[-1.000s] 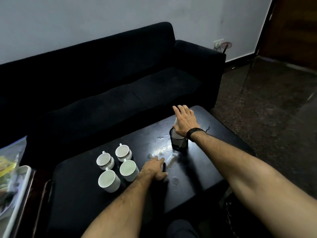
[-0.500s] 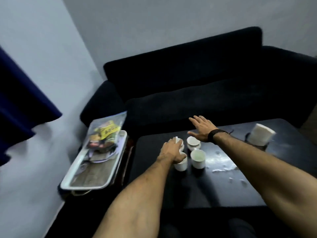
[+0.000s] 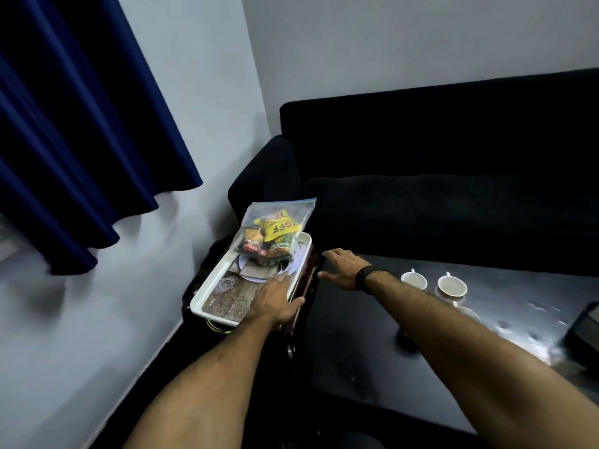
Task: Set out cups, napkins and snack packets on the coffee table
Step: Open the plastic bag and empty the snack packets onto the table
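Note:
A clear zip bag of snack packets [image 3: 274, 231] lies across the far end of a white tray [image 3: 207, 291] left of the black coffee table [image 3: 356, 335]. My left hand [image 3: 275, 301] is over the tray's near right rim, fingers spread flat, holding nothing. My right hand [image 3: 342, 267], with a black wristband, hovers open just right of the tray, fingers pointing at the bag. Several white cups [image 3: 452, 285] stand on the coffee table to the right of that hand; my right forearm hides part of them.
A black sofa [image 3: 437, 176] runs behind the table and tray. A dark blue curtain [image 3: 74, 131] hangs at the left against a pale wall. A dark object [image 3: 583, 332] sits at the table's right edge, and wet spots shine near it.
The view has swung left from the cups to the tray. Both hands left the cups and napkin holder and moved left, the left one onto the tray's rim.

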`<state>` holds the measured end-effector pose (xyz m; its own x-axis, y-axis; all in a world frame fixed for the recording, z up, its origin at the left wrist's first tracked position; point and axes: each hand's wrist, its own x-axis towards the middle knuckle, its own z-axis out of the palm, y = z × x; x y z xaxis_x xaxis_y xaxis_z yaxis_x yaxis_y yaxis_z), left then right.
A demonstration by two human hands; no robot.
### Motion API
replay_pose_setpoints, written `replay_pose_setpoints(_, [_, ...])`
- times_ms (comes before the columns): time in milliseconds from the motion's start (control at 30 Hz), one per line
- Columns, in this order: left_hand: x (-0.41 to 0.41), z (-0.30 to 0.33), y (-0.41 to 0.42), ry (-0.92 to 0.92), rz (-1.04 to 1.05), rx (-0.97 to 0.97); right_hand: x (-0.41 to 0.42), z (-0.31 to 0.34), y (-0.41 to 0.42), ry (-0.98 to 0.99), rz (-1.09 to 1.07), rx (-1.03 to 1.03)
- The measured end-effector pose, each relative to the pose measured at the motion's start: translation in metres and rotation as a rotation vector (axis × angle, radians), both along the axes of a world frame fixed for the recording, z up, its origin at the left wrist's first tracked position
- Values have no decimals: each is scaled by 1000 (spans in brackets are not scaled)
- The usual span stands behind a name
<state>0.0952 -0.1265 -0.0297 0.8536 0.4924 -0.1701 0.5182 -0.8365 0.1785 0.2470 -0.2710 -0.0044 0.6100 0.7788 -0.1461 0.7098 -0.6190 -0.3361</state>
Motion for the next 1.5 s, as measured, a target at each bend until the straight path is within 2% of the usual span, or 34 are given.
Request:
replay_pose_setpoints(100, [-3, -17, 28, 5, 89, -28, 2, -5, 32, 46, 13, 34])
replay_pose_setpoints(267, [12, -44, 65, 35, 121, -22, 12, -17, 79, 134, -35, 99])
replay_pose_setpoints(433, [24, -79, 85, 144, 137, -49, 26, -38, 117, 230, -131, 153])
replay_pose_setpoints(600, [25, -103, 91, 107, 135, -6, 38, -60, 145, 327, -269, 222])
replay_pose_setpoints(767, [27, -114, 95, 77, 122, 30, 40, -76, 172, 214, -469, 280])
replay_pose_setpoints(867, [27, -121, 96, 41, 118, 44, 45, -78, 193, 405, -540, 344])
replay_pose_setpoints(967, [28, -124, 96, 10, 137, 37, 50, -77, 211, 462, -584, 407])
replay_pose_setpoints(1133, [29, -122, 95, 17, 138, 35, 54, -83, 223, 615, -764, 689])
replay_pose_setpoints(1233, [29, -123, 95, 19, 143, 34, 53, -84, 228, 656, -758, 662])
replay_pose_setpoints(1333, [29, -126, 97, 34, 141, 40, 49, -79, 229, 654, -748, 750])
replay_pose_setpoints(1400, [30, -128, 99, 11, 146, 41, 46, -73, 228, 720, -676, 851])
replay_pose_setpoints(1500, [29, -126, 99, 10, 157, 22, 40, -50, 216, 888, -537, 1129])
